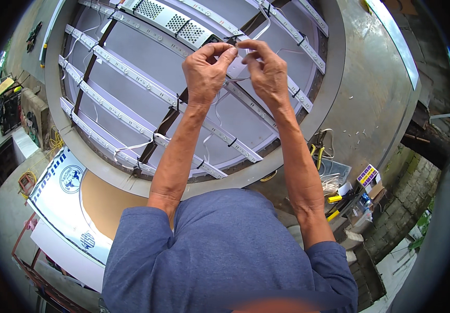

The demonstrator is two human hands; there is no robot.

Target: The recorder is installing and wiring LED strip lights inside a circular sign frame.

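Both hands meet above a large round frame (334, 73) with a grey rim, crossed by several white LED strips (126, 68). My left hand (205, 73) is closed, thumb and forefinger pinched on something too small to make out. Close beside it, my right hand (268, 75) has its fingers curled, its forefinger almost touching the left fingertips; what it holds is hidden. Thin white wires (262, 31) run around and under the hands. A perforated metal power supply (175, 23) lies beyond my left hand, among the strips. Black ties (178, 101) wrap the strips.
The round frame rests on a metal-topped table (363, 99) with small white scraps. Yellow-handled pliers (317, 151), a grey tray (334, 169) and a small purple-and-yellow box (367, 176) lie at right. A printed white sheet (52, 180) covers a brown panel at lower left.
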